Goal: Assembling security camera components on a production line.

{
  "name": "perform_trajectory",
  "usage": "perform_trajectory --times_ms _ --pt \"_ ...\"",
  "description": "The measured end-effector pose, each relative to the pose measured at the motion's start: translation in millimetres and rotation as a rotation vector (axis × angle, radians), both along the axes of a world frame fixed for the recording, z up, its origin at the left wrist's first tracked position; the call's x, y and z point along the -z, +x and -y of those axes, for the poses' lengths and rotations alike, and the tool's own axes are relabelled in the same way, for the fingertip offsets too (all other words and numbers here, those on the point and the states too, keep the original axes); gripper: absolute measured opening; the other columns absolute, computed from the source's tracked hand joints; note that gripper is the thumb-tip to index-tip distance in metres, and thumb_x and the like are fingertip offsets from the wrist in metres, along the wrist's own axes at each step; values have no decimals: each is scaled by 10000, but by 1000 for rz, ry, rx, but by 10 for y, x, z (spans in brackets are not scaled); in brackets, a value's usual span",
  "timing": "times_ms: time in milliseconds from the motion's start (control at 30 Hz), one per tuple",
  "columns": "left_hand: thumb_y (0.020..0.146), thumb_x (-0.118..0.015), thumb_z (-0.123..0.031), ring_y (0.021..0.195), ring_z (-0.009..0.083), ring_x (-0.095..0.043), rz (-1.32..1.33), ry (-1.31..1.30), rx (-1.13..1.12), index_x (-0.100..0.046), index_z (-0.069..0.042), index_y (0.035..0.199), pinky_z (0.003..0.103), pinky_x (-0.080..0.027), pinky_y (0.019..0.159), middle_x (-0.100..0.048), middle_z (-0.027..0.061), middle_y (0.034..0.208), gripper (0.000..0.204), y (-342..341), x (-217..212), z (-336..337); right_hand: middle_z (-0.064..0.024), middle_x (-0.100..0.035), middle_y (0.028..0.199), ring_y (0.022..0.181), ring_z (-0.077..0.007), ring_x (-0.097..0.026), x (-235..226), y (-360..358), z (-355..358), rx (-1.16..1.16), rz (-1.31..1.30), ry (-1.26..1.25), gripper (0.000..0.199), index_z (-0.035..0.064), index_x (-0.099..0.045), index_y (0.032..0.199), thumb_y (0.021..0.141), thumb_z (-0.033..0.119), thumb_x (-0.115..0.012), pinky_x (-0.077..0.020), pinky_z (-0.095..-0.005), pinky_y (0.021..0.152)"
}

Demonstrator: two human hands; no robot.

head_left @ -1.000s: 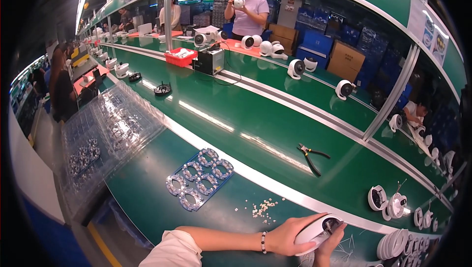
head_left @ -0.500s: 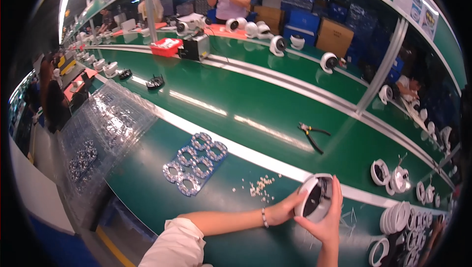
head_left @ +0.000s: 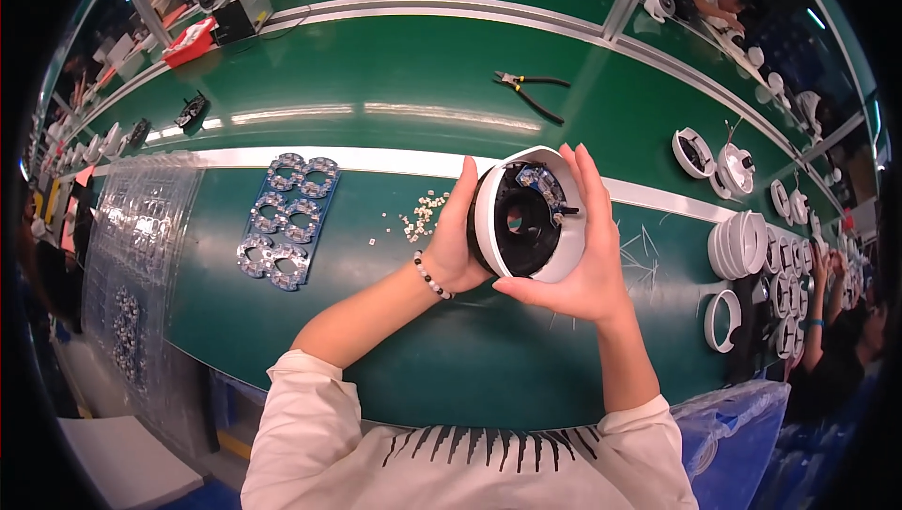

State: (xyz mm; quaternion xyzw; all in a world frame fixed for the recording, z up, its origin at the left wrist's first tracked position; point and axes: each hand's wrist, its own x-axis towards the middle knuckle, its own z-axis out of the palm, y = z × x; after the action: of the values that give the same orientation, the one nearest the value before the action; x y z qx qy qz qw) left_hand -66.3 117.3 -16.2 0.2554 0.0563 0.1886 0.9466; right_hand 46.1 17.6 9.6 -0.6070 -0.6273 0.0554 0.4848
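Over the green worktop (head_left: 423,360), the right hand (head_left: 594,266), spread wide, cups the right side of a round white-and-black housing (head_left: 528,247); the housing sits between both hands, open side toward the wearer; the left hand (head_left: 455,247) clasps its left side; a blue circuit board (head_left: 539,185) shows inside.

From here I get a moderately lit workbench (head_left: 460,374), long pale glare on the green conveyor belt (head_left: 404,69), and bent edges fading to black.
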Motion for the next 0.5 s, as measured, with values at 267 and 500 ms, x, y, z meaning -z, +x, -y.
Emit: perform_trajectory --times_ms 267,500 --pt "853 -207 -594 1088 237 -471 -2 37 44 -372 -56 1248 376 -404 923 -459 129 1199 687 -26 -22 5 -191 -362 1243 1152 -316 -348 -21 -85 63 -4 -127 46 1138 -44 -199 1306 436 333 -830 -324 -388 940" --pt "805 -208 -669 1057 233 -493 -32 -31 39 -407 -76 1230 377 -420 896 -483 104 1176 756 8 -23 -69 -189 -381 1234 1151 -318 -355 -9 -156 -37 115 189 22 1122 -36 -249 1295 423 377 -823 -332 -395 941"
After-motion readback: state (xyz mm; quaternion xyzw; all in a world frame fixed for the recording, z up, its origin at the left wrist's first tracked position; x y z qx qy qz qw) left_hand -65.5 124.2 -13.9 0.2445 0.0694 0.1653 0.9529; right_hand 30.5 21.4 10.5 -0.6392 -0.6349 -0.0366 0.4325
